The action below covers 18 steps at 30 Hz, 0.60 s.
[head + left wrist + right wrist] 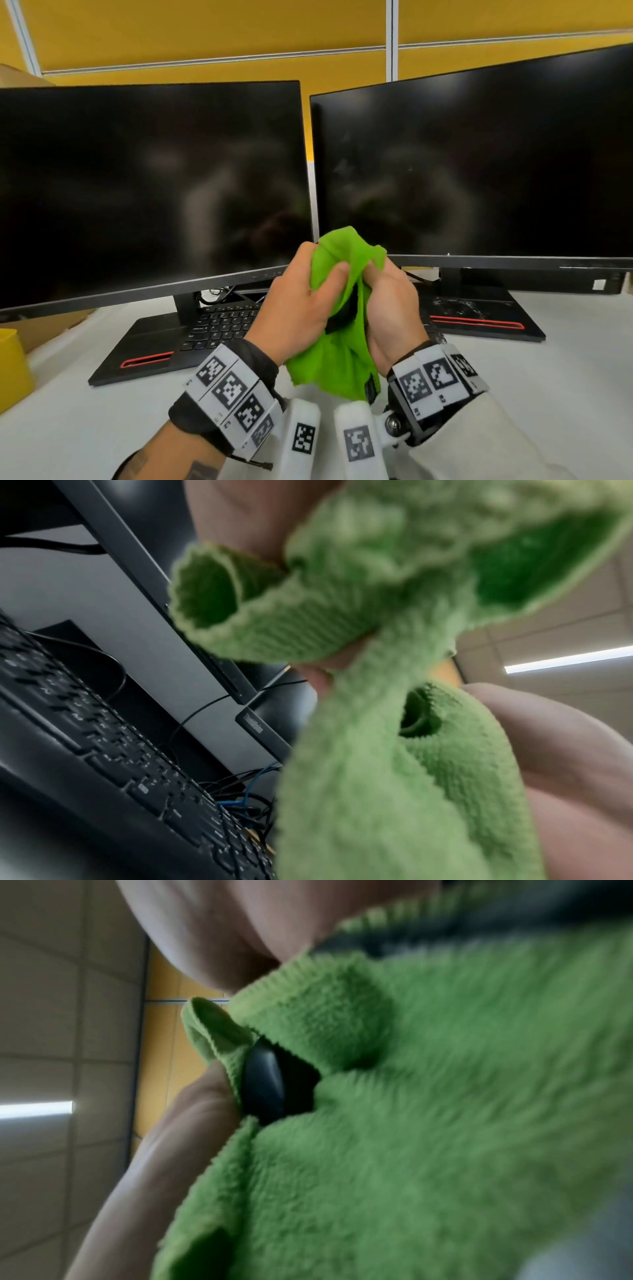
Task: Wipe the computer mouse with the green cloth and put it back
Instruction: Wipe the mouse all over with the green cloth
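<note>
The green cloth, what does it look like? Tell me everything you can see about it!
The green cloth is bright lime green and fuzzy, like soft microfibre. It is crumpled and bunched up, held in the air above the white desk in front of two dark monitors. The left hand and right hand both grip it. It is wrapped round a black mouse, which peeks out through a gap. One loose end hangs down, with a small dark tag near its edge.

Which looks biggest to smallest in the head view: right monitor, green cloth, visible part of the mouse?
1. right monitor, by far the largest.
2. green cloth, bunched between the left hand and right hand.
3. mouse: only a small black patch shows; the cloth hides the rest.
</note>
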Each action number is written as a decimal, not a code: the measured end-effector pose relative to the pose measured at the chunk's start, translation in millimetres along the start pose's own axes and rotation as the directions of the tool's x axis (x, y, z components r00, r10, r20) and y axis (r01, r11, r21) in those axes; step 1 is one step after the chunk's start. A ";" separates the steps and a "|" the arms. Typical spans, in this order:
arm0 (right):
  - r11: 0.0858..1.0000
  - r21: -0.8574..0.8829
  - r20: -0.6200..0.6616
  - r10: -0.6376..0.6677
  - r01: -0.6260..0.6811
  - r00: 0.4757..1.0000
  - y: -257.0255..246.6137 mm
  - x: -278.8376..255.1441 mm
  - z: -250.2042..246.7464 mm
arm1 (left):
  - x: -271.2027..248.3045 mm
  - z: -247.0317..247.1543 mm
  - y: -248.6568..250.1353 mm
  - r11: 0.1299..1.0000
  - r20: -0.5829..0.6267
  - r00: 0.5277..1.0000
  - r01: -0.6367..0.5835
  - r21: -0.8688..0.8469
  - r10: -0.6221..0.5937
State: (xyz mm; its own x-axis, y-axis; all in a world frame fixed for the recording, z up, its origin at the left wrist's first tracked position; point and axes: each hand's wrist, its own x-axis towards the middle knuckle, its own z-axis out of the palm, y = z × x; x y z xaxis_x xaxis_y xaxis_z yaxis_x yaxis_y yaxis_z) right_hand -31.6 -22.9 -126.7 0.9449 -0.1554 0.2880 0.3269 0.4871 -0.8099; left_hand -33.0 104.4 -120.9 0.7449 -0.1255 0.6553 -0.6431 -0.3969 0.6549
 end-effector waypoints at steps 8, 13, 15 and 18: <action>0.995 0.055 -0.182 -0.074 0.085 0.980 -3.0 7.0 -12.0 | -1.4 1.3 -2.8 1.000 -0.057 0.998 -0.017 0.018 0.018; 0.998 0.060 -0.155 0.008 0.001 0.988 -1.6 6.1 -17.3 | -11.2 8.9 -0.9 0.980 0.243 0.955 0.188 -0.059 -0.168; 0.998 0.046 -0.100 0.041 -0.036 0.994 -1.9 6.4 -15.8 | -10.3 7.9 -1.0 0.980 0.175 0.968 0.194 -0.052 -0.182; 0.985 0.110 -0.015 0.138 -0.135 0.990 -4.7 0.8 -4.7 | -4.2 -1.1 -2.0 0.979 0.029 0.983 0.183 -0.090 -0.181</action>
State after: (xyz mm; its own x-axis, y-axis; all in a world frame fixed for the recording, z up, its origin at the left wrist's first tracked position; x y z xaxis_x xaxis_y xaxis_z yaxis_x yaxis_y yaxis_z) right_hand -32.3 -29.3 -125.0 0.9811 -0.0993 0.1663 0.1925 0.5953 -0.7801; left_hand -35.0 106.7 -124.5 0.8540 -0.0774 0.5145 -0.5090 -0.3298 0.7951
